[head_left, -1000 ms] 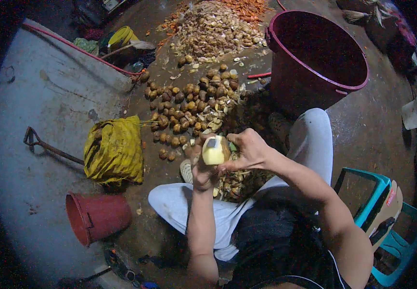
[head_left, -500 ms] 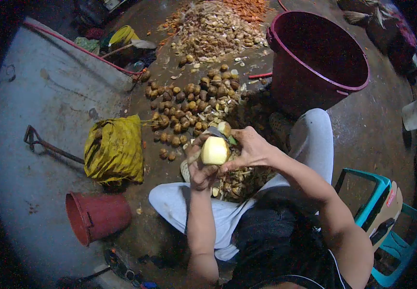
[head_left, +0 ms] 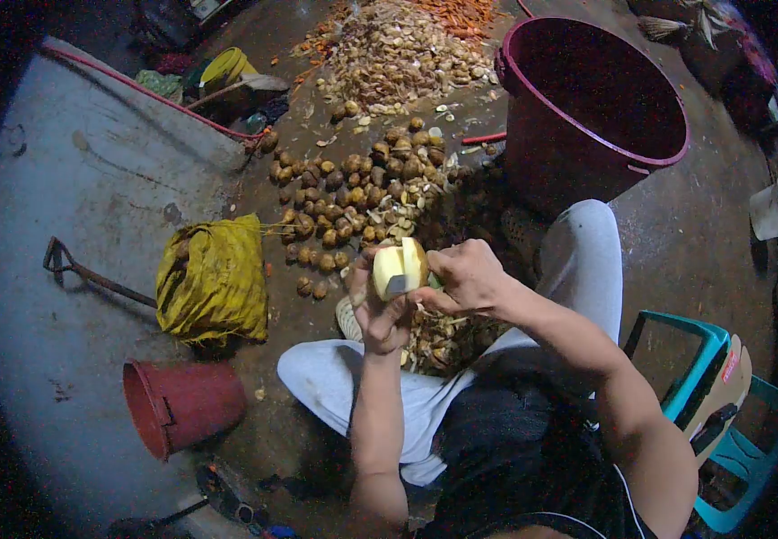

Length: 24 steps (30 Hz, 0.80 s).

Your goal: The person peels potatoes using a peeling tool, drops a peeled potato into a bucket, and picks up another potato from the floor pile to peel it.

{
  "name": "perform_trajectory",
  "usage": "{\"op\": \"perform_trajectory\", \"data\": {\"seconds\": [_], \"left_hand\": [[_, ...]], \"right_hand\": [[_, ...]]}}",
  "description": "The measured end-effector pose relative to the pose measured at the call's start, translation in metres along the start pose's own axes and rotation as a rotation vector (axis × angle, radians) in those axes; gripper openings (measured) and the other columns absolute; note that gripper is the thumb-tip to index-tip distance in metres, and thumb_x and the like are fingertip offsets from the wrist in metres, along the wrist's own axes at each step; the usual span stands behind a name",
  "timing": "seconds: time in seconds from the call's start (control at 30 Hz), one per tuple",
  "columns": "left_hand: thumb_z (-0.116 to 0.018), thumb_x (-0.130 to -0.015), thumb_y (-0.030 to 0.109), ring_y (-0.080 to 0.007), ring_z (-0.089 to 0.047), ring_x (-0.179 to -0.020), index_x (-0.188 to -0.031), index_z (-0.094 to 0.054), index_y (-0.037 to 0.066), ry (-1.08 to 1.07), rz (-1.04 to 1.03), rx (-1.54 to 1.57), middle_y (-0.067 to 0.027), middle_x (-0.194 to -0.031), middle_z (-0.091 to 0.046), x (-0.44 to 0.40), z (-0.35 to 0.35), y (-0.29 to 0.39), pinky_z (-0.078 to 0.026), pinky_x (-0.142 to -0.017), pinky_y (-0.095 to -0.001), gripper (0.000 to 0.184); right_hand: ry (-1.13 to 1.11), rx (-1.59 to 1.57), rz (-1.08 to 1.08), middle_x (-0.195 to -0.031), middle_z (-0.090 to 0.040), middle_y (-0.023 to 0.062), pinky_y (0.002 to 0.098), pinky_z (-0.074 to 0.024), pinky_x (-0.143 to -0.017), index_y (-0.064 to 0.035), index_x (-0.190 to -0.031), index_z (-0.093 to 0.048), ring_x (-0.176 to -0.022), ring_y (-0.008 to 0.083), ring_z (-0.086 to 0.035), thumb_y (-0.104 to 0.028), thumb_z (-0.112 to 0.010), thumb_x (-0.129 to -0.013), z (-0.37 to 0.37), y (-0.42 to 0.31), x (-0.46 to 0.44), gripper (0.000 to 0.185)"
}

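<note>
My left hand [head_left: 378, 314] cups a round, pale yellow peeled tuber [head_left: 390, 270] from the left and below. In my right hand [head_left: 468, 278] is a knife, its grey blade [head_left: 397, 285] against the tuber's lower face and a bit of green, perhaps the handle, showing among the fingers. A thick slice of flesh [head_left: 413, 259] stands partly apart along the tuber's right side. Below both hands, between my legs, lies a heap of peelings [head_left: 447, 346]. Just beyond them, many brown unpeeled tubers [head_left: 353, 193] are spread over the floor.
A large maroon tub [head_left: 546, 135] stands ahead on the right. Farther off is a pile of pale peelings [head_left: 402, 63] beside orange scraps [head_left: 461, 13]. On the left are a yellow sack [head_left: 214, 283], a long-handled tool [head_left: 106, 286] and a tipped red bucket [head_left: 200, 395]. A teal stool [head_left: 690, 337] stands right.
The knife blade has moved from the tuber's upper side to its lower face. A slice now stands apart on the tuber's right. My right hand has shifted slightly.
</note>
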<state>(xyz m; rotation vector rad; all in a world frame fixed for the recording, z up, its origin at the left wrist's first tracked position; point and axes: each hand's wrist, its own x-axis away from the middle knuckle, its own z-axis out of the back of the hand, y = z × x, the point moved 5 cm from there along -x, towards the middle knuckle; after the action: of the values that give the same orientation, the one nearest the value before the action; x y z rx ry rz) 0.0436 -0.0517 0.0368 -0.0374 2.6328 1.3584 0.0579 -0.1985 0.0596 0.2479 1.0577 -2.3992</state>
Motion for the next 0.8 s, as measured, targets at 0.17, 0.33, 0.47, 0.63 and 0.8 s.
{"op": "perform_trajectory", "data": {"seconds": [0.17, 0.33, 0.47, 0.63, 0.8], "left_hand": [[-0.075, -0.071, 0.005, -0.0240, -0.053, -0.116, -0.131, -0.040, 0.001, -0.005, -0.005, 0.143, -0.0115, -0.123, -0.053, -0.002, 0.004, -0.001, -0.040, -0.103, -0.0354, 0.070], [-0.077, -0.063, 0.013, -0.0252, -0.057, -0.109, -0.129, -0.040, -0.002, -0.100, 0.093, 0.080, -0.0130, -0.121, -0.055, -0.002, -0.001, 0.008, -0.046, -0.096, -0.0350, 0.077], [-0.080, -0.060, 0.020, -0.0252, -0.058, -0.107, -0.126, -0.044, -0.004, -0.129, 0.079, -0.008, -0.0128, -0.119, -0.056, -0.001, 0.002, 0.006, -0.047, -0.096, -0.0350, 0.079], [-0.083, -0.060, 0.022, -0.0259, -0.056, -0.111, -0.128, -0.044, -0.003, -0.055, 0.130, 0.003, -0.0134, -0.123, -0.054, 0.005, 0.005, 0.001, -0.045, -0.098, -0.0360, 0.082], [-0.080, -0.064, 0.014, -0.0264, -0.053, -0.118, -0.130, -0.043, -0.001, -0.098, 0.078, 0.029, -0.0142, -0.128, -0.051, 0.006, 0.002, -0.004, -0.043, -0.101, -0.0377, 0.078]], "right_hand": [[-0.110, -0.093, -0.091, -0.062, -0.061, 0.0189, 0.0458, -0.0485, -0.053, -0.0055, -0.096, -0.064, -0.054, 0.0399, -0.060, -0.064, -0.064, -0.077, 0.001, 0.004, -0.005, 0.061], [-0.211, -0.211, -0.160, -0.066, -0.062, 0.0223, 0.0448, -0.0498, -0.058, 0.0039, -0.098, -0.063, -0.062, 0.0378, -0.064, -0.068, -0.076, -0.058, 0.004, 0.009, -0.009, 0.083], [-0.050, -0.320, -0.024, -0.059, -0.053, 0.0205, 0.0409, -0.0429, -0.053, 0.0050, -0.079, -0.058, -0.053, 0.0381, -0.050, -0.061, -0.082, -0.054, 0.007, 0.001, -0.008, 0.075], [-0.045, -0.386, -0.012, -0.059, -0.053, 0.0199, 0.0410, -0.0432, -0.053, 0.0034, -0.077, -0.057, -0.054, 0.0386, -0.052, -0.061, -0.082, -0.054, 0.008, -0.003, -0.008, 0.073], [-0.117, -0.211, -0.059, -0.056, -0.051, 0.0162, 0.0406, -0.0405, -0.047, -0.0016, -0.069, -0.053, -0.048, 0.0369, -0.051, -0.059, -0.080, -0.061, 0.009, -0.001, -0.004, 0.063]]}}
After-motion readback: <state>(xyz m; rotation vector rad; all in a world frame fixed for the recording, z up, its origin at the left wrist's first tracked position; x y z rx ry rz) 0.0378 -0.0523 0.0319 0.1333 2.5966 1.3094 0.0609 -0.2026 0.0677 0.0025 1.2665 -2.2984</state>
